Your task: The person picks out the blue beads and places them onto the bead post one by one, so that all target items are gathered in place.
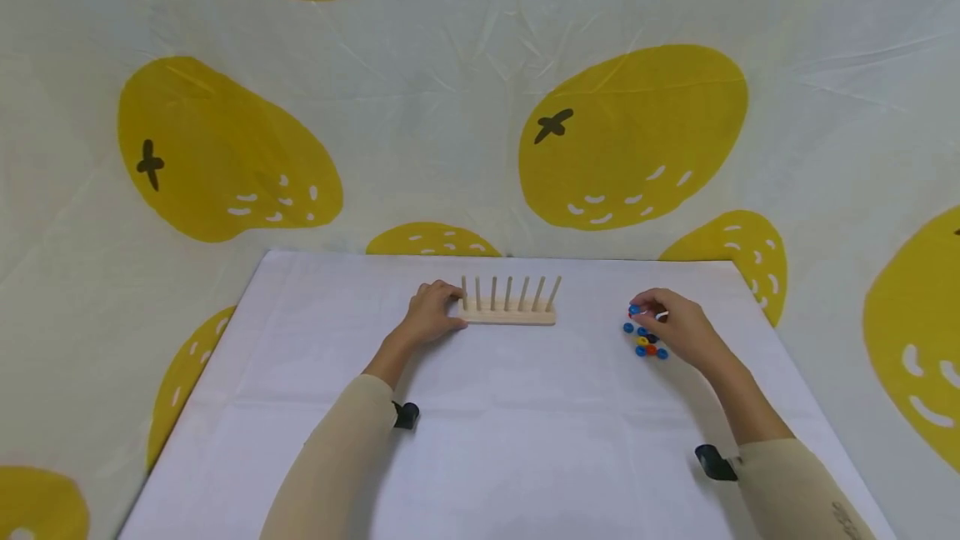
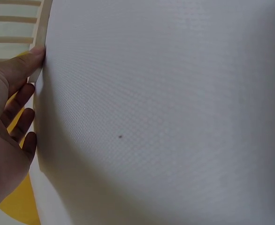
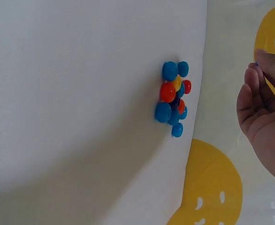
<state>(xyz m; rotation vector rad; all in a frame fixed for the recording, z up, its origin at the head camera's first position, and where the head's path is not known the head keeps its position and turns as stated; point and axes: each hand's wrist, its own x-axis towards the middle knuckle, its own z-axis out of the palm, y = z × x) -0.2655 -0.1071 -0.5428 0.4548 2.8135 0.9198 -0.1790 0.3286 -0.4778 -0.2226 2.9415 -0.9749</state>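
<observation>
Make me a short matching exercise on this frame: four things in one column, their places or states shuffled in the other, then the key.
Column 1
1. Left hand
2. Right hand
3. Peg rack
4. Loose beads

Column 2
A. Lying grouped on the white tabletop, in mixed colours
B. Holds one end of a wooden thing
C. Pale wood, with a row of bare pegs
D. Pinches a blue bead

Right pairs: 1-B, 2-D, 3-C, 4-A
</observation>
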